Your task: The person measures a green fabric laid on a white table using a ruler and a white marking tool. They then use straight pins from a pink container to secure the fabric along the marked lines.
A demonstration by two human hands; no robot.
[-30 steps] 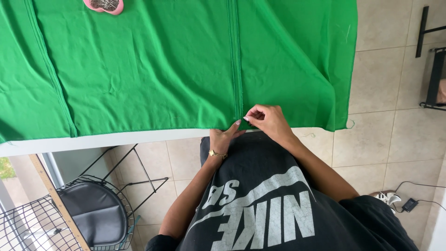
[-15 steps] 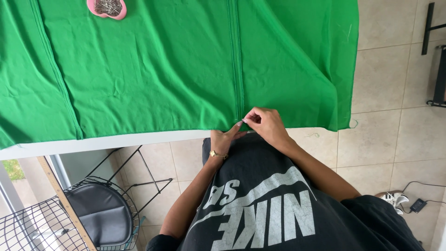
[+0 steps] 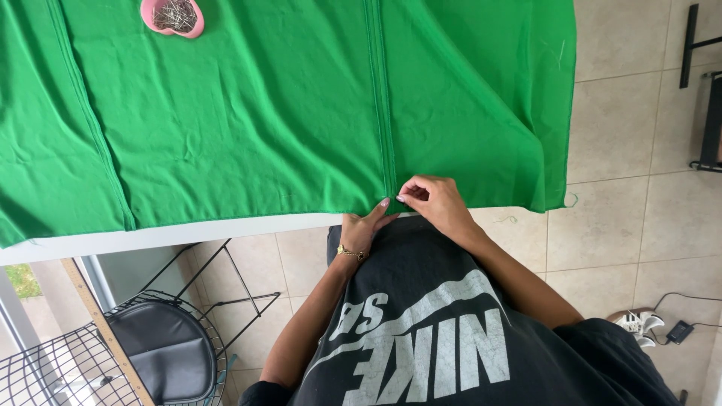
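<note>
Where the green cloth [image 3: 248,113] reaches the near edge of the white table [image 3: 150,234], both hands meet at the foot of its sewn seam [image 3: 382,98]. The left hand [image 3: 362,225] lies with fingers straight against the hem. The right hand [image 3: 432,203] is curled, fingertips pinching the cloth edge. A pink dish of pins [image 3: 173,15] sits well apart at the far side.
</note>
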